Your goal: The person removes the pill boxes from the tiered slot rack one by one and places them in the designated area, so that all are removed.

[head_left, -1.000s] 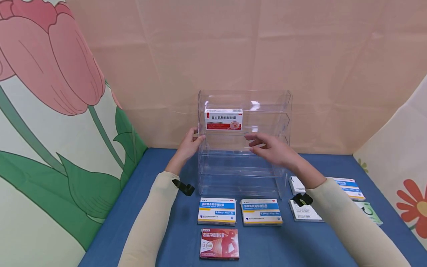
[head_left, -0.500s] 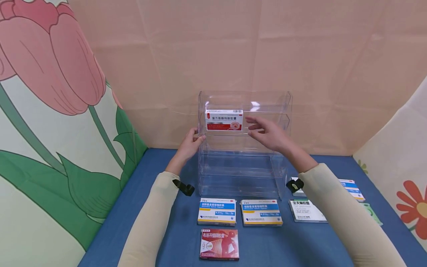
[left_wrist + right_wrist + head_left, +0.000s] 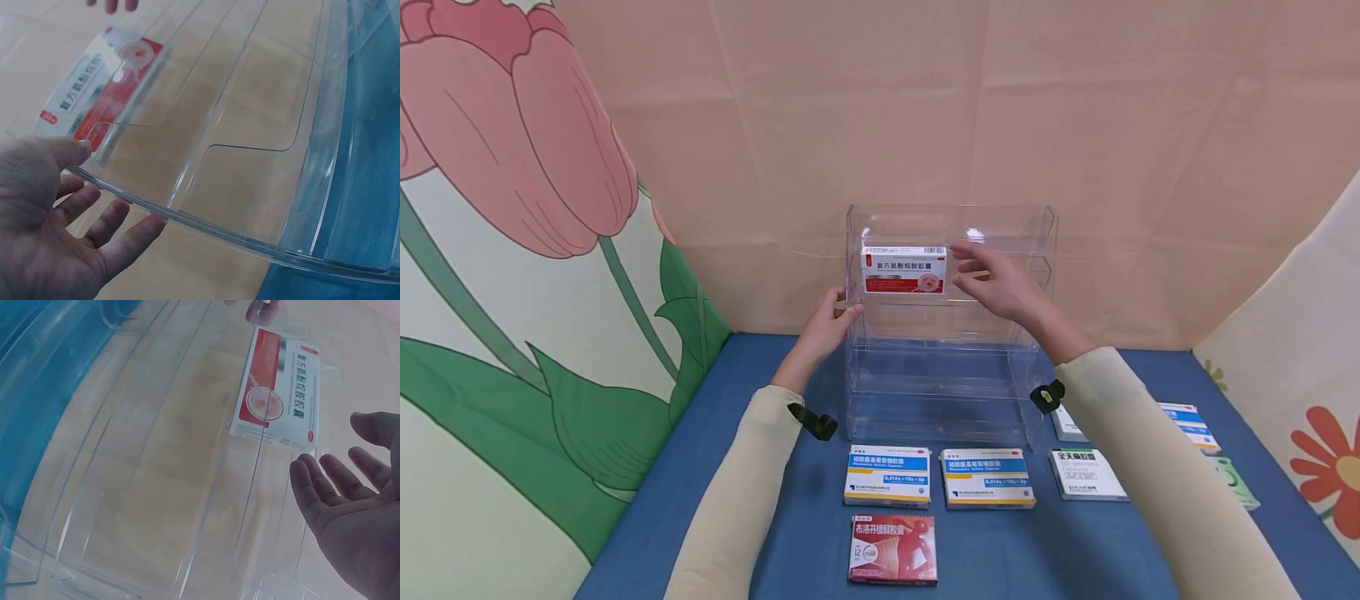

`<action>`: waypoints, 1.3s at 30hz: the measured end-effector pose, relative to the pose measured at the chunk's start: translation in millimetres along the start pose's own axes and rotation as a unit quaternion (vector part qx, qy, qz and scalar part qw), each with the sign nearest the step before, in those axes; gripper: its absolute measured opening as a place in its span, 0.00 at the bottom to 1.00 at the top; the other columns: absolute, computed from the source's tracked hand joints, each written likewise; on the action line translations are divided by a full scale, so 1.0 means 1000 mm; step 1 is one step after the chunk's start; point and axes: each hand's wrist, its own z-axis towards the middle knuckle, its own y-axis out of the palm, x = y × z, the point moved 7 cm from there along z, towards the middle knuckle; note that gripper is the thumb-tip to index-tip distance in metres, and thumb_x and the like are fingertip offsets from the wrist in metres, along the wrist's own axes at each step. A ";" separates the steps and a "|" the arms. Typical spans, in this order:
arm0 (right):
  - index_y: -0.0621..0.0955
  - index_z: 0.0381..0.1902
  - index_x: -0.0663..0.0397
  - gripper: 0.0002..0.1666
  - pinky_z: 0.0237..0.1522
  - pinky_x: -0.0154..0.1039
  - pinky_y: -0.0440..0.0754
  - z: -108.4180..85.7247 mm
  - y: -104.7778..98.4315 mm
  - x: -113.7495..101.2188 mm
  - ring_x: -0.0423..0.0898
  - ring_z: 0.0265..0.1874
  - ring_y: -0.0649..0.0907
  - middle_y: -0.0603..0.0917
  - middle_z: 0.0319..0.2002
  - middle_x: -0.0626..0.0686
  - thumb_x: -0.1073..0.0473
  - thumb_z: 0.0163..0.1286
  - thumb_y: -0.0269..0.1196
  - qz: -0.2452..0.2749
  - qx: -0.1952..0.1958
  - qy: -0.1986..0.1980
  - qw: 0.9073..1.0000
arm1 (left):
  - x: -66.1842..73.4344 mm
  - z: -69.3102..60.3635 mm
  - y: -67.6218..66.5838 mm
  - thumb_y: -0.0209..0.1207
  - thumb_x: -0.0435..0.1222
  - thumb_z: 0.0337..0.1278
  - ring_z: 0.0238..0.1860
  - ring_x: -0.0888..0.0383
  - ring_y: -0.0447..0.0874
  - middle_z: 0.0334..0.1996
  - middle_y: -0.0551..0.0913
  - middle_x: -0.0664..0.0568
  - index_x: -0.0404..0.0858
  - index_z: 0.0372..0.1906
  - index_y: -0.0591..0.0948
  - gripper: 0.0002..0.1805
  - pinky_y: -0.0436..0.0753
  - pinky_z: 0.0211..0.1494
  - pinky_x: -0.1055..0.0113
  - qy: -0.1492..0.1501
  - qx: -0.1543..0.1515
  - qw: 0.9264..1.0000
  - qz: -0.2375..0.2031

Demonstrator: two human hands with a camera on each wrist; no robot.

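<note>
A clear plastic tiered display rack (image 3: 936, 367) stands upright at the back of the blue table. My left hand (image 3: 823, 333) holds its left side edge, thumb on one face and fingertips on the other, as the left wrist view (image 3: 69, 225) shows. On an upper tier, at the left, sits a white and red medicine box (image 3: 904, 271) with its front facing me. Just right of that box hovers my right hand (image 3: 1000, 283), fingers loosely bent and holding nothing. In the right wrist view a small gap separates the fingertips (image 3: 301, 472) from the box's end.
Two blue and white medicine boxes (image 3: 887, 477) lie in front of the rack, with a red box (image 3: 893, 550) nearer me. At the right, partly behind my right sleeve, lie a white box (image 3: 1086, 475), a green box (image 3: 1234, 482) and another blue-white box (image 3: 1191, 425).
My right hand has risen from a lower tier to beside the white and red box. My left hand has stayed on the rack's side, and the boxes have not moved.
</note>
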 end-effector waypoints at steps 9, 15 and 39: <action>0.69 0.74 0.47 0.33 0.60 0.56 0.79 0.015 0.002 -0.005 0.57 0.65 0.76 0.74 0.68 0.56 0.56 0.74 0.61 -0.042 0.006 0.002 0.999 | -0.001 0.000 -0.001 0.55 0.41 0.75 0.60 0.44 0.74 0.71 0.61 0.42 0.37 0.71 0.63 0.27 0.78 0.55 0.52 -0.001 0.002 1.000 -0.003; 0.70 0.74 0.48 0.32 0.59 0.55 0.80 0.023 0.004 -0.005 0.56 0.64 0.76 0.75 0.66 0.56 0.56 0.74 0.62 -0.051 0.011 0.005 0.999 | 0.000 0.000 0.000 0.55 0.41 0.75 0.61 0.43 0.74 0.71 0.62 0.41 0.37 0.71 0.63 0.27 0.78 0.57 0.50 0.001 0.003 1.000 -0.002; 0.73 0.71 0.53 0.30 0.58 0.52 0.80 0.039 0.006 -0.004 0.55 0.60 0.79 0.75 0.65 0.57 0.57 0.72 0.63 -0.090 0.030 0.013 0.995 | 0.001 0.000 0.002 0.55 0.41 0.75 0.62 0.42 0.73 0.72 0.61 0.41 0.37 0.72 0.63 0.27 0.79 0.59 0.47 -0.005 -0.001 1.000 -0.004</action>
